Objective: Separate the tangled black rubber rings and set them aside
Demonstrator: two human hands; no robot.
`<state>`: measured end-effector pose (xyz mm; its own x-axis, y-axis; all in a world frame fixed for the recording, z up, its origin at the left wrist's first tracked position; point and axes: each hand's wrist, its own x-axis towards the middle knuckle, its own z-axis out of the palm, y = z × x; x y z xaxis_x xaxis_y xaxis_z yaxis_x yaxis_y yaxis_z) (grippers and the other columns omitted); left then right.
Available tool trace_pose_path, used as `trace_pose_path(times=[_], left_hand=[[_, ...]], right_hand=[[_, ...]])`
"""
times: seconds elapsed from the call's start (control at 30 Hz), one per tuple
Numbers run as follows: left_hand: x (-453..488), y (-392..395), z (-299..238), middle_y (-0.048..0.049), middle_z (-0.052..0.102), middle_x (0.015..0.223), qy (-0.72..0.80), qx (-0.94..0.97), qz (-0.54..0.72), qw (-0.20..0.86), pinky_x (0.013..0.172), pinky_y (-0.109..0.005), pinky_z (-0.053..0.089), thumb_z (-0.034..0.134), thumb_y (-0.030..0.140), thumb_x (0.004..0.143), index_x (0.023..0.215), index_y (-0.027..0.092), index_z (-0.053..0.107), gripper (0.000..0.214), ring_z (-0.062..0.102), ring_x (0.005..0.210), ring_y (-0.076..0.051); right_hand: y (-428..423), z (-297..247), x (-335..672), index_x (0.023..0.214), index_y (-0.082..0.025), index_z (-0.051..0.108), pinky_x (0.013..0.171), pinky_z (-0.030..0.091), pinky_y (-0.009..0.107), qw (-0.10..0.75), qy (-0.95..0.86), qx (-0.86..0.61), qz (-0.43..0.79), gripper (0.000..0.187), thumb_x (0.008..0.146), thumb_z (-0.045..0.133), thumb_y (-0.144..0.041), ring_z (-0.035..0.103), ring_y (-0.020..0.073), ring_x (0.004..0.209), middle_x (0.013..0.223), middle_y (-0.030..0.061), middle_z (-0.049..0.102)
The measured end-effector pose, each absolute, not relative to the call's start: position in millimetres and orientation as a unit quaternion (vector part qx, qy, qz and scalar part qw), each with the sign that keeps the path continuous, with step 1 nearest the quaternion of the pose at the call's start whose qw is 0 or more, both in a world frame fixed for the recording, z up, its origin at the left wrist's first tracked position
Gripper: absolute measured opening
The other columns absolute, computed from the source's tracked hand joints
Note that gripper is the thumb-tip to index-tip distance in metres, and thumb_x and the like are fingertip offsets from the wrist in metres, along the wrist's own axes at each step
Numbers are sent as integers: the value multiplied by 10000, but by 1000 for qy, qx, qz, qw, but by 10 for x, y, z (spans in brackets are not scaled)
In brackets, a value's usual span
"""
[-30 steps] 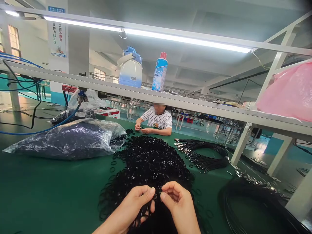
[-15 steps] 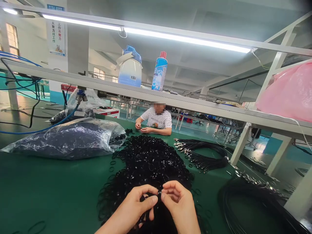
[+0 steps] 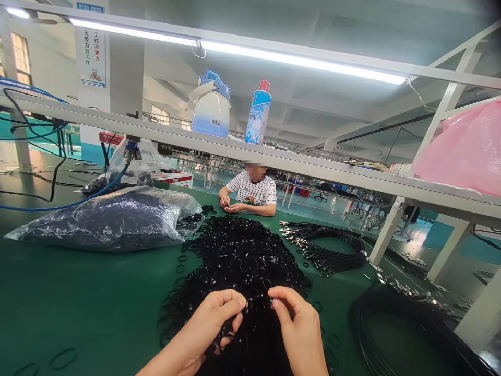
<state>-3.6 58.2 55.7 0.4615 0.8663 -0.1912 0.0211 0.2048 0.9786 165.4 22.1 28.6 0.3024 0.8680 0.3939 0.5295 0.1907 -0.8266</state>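
Observation:
A large heap of thin black rings (image 3: 238,250) with small shiny bits spreads over the green table in front of me. My left hand (image 3: 221,318) is over the near part of the heap, thumb pressed to a curled forefinger. Whatever lies in that pinch is hidden, and the other fingers curl underneath. To its right, my right hand (image 3: 295,321) also pinches, with a small dark piece (image 3: 271,300) at the fingertips, too small to name. The two hands are a short way apart.
A clear plastic bag (image 3: 105,219) of dark pieces lies left. Bundles of black cables (image 3: 332,245) lie right, with larger cable coils (image 3: 376,334) nearer. A shelf (image 3: 274,159) crosses above, bearing a jug (image 3: 211,107) and spray can (image 3: 258,115). A person (image 3: 254,193) sits opposite.
My hands, whose fingertips nearly met before, have drawn apart, the left one to the left and the right one to the right. The left thumb and forefinger have closed together.

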Motion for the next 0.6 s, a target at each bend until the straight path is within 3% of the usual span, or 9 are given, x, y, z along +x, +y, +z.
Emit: trace_pose_path(times=[0.07,0.13,0.3,0.4,0.6], left_hand=[[-43,596,542,41,545,572,404,526,327,674,358,-138,141,534,506,788,784,178,557,329,340,365,-24],[-41,591,524,23,580,594,399,511,329,686,357,-137,145,498,555,801,917,183,569,396,347,364,-29],[-13,538,475,-9,622,681,378,478,343,714,406,-143,289,504,608,784,983,189,593,472,471,494,-73],[-16,546,445,-3,602,623,373,502,319,712,402,-145,272,489,622,785,945,176,608,489,457,481,-74],[-46,575,457,10,592,649,372,543,324,680,377,-148,230,533,572,781,847,178,608,406,412,443,-55]], right_hand=[[202,316,1655,936,-247,700,931,408,371,488,-596,-631,100,279,826,456,-170,577,248,1063,1157,51,637],[169,378,1586,956,-264,694,921,404,367,456,-617,-636,82,271,838,460,-196,553,253,1089,1191,41,612],[112,487,1324,819,-259,679,616,438,236,410,-669,-592,187,129,782,574,-193,614,160,706,816,-12,661],[121,465,1317,683,-220,632,637,427,224,440,-645,-592,198,167,790,527,-147,605,153,685,709,-14,637],[142,425,1470,732,-210,610,595,431,227,482,-588,-604,240,166,835,489,-258,599,161,653,692,-5,648]])
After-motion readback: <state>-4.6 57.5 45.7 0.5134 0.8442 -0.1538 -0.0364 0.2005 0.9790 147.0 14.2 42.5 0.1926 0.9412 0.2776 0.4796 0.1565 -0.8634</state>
